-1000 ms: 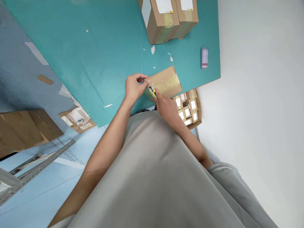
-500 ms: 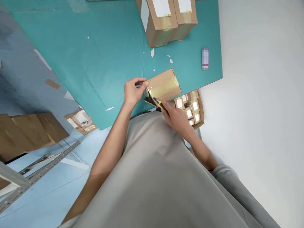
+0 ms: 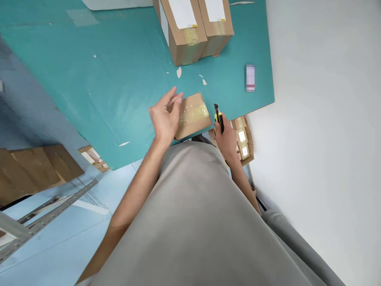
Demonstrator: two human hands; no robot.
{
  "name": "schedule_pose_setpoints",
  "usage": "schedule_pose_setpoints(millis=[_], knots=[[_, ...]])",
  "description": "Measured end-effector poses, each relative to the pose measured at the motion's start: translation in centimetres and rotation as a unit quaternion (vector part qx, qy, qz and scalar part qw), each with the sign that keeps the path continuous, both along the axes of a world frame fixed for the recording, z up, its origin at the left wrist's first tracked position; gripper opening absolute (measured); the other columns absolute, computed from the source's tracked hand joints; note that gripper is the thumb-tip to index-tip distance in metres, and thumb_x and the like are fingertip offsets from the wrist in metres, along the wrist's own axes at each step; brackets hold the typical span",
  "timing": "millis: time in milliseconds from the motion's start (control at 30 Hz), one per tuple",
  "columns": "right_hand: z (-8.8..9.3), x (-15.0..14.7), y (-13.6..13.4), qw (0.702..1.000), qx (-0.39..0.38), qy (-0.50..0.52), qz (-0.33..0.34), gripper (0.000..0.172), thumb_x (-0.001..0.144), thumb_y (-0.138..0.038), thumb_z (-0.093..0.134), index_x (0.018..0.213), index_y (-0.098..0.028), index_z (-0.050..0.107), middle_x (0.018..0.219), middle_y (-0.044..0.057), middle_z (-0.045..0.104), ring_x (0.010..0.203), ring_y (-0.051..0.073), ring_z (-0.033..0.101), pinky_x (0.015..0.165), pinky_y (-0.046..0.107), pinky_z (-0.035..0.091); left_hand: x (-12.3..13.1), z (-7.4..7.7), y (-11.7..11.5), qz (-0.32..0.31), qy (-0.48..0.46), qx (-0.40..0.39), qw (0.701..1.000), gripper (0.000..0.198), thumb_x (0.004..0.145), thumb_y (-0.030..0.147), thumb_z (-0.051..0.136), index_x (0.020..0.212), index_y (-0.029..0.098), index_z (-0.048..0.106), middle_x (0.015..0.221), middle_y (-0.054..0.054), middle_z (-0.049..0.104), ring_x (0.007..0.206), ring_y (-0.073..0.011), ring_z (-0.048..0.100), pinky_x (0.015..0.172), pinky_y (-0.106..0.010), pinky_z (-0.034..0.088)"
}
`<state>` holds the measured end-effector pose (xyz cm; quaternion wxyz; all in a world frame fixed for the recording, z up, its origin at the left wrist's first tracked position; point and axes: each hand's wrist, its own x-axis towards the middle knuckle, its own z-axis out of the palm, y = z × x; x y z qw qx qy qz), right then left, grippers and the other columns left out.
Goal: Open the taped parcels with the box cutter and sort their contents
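A small brown cardboard box (image 3: 193,115) with clear, yellowish tape along its top lies at the near edge of the green table. My left hand (image 3: 165,119) is over the box's left end, fingers apart, nothing visible between them; whether it touches the cardboard I cannot tell. In my right hand (image 3: 226,139) is a yellow-and-black utility knife (image 3: 219,118), its dark tip pointing away from me. The knife is just right of the box and apart from it.
Two taller cartons (image 3: 190,43) with white labels stand side by side farther back on the green tabletop (image 3: 125,83). Paper scraps (image 3: 179,72) lie about. A blurred pale item (image 3: 250,78) is at the right. Below the edge, an open carton (image 3: 248,137) holds small labelled boxes.
My right hand has drawn the utility knife from the box's left end over to its right side. My left hand's fingers have lifted and spread from their pinch at the box.
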<state>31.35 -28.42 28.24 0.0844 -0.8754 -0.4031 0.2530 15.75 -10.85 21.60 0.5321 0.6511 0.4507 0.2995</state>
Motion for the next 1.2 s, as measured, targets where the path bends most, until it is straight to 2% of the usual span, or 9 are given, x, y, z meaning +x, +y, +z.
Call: schedule_pose_setpoints(millis=[100,167,300,433,533,733,867,1033,1200], knots=[[0.1,0.3,0.3,1.0,0.006,0.011,-0.007,0.069,0.122,-0.05,0.026,0.18,-0.016,0.044,0.163,0.021,0.071,0.143,0.039,0.073,0.116,0.053,0.06,2.0,0.3,-1.2,-0.044,0.028,0.015,0.999,0.045,0.114,0.044,0.064,0.157,0.032,0.071,0.151,-0.007,0.08,0.155,-0.0332,0.068,0.137,-0.061,0.047],[0.3,0.6,0.7,1.0,0.008,0.022,0.02,0.069,0.121,-0.045,0.027,0.18,-0.014,0.044,0.171,0.02,0.065,0.15,0.038,0.069,0.12,0.052,0.057,2.9,0.1,-1.7,-0.094,0.046,0.034,0.994,0.046,0.109,0.041,0.07,0.155,0.032,0.073,0.16,-0.007,0.075,0.163,-0.0349,0.06,0.143,-0.063,0.037],[0.9,1.2,1.9,0.997,-0.035,0.042,0.053,0.068,0.122,-0.038,0.026,0.183,-0.013,0.039,0.165,0.021,0.07,0.139,0.038,0.075,0.117,0.051,0.058,3.5,-0.8,-2.3,-0.153,0.085,0.078,0.981,0.043,0.108,0.046,0.072,0.148,0.031,0.076,0.175,-0.009,0.063,0.176,-0.038,0.041,0.149,-0.067,0.018],[1.2,1.7,3.1,0.996,-0.043,0.033,0.076,0.065,0.121,-0.034,0.03,0.181,-0.011,0.045,0.169,0.02,0.067,0.144,0.039,0.071,0.123,0.049,0.054,3.2,-1.6,-2.5,-0.168,0.126,0.121,0.97,0.044,0.117,0.055,0.054,0.148,0.03,0.073,0.179,-0.009,0.058,0.176,-0.0352,0.041,0.149,-0.067,0.019],[1.0,1.7,3.9,0.996,-0.056,0.029,0.07,0.065,0.123,-0.038,0.027,0.182,-0.015,0.045,0.159,0.019,0.074,0.141,0.038,0.073,0.121,0.05,0.056,3.0,-2.0,-2.6,-0.172,0.132,0.138,0.966,0.049,0.119,0.058,0.048,0.151,0.03,0.072,0.18,-0.009,0.057,0.176,-0.0343,0.041,0.149,-0.065,0.019],[1.5,0.2,4.6,0.992,-0.115,0.005,0.053,0.066,0.123,-0.033,0.024,0.186,-0.014,0.036,0.14,0.022,0.081,0.122,0.04,0.08,0.111,0.057,0.06,3.2,-2.5,-2.7,-0.171,0.109,0.127,0.971,0.054,0.118,0.061,0.048,0.158,0.031,0.069,0.18,-0.009,0.057,0.177,-0.0343,0.039,0.15,-0.063,0.016],[1.5,-1.1,4.9,0.993,-0.118,-0.014,0.029,0.066,0.124,-0.035,0.024,0.187,-0.019,0.032,0.136,0.022,0.081,0.122,0.04,0.081,0.109,0.059,0.061,3.3,-2.9,-3.0,-0.164,0.075,0.115,0.977,0.053,0.118,0.061,0.05,0.156,0.029,0.07,0.179,-0.01,0.059,0.176,-0.0336,0.04,0.151,-0.062,0.015],[1.3,-1.7,6.2,0.986,-0.165,-0.03,0.011,0.071,0.124,-0.045,0.035,0.189,-0.02,0.024,0.139,0.026,0.078,0.124,0.044,0.08,0.108,0.062,0.06,3.4,-3.2,-3.3,-0.16,0.058,0.103,0.98,0.047,0.119,0.057,0.049,0.148,0.03,0.074,0.178,-0.008,0.06,0.176,-0.0327,0.041,0.151,-0.062,0.015],[2.4,-2.1,5.0,0.973,-0.228,-0.034,0.012,0.07,0.122,-0.041,0.042,0.188,-0.018,0.03,0.134,0.028,0.08,0.126,0.045,0.08,0.105,0.06,0.061,3.6,-3.2,-3.4,-0.157,0.049,0.095,0.982,0.047,0.119,0.056,0.047,0.147,0.029,0.075,0.175,-0.008,0.063,0.175,-0.032,0.043,0.151,-0.061,0.017]])
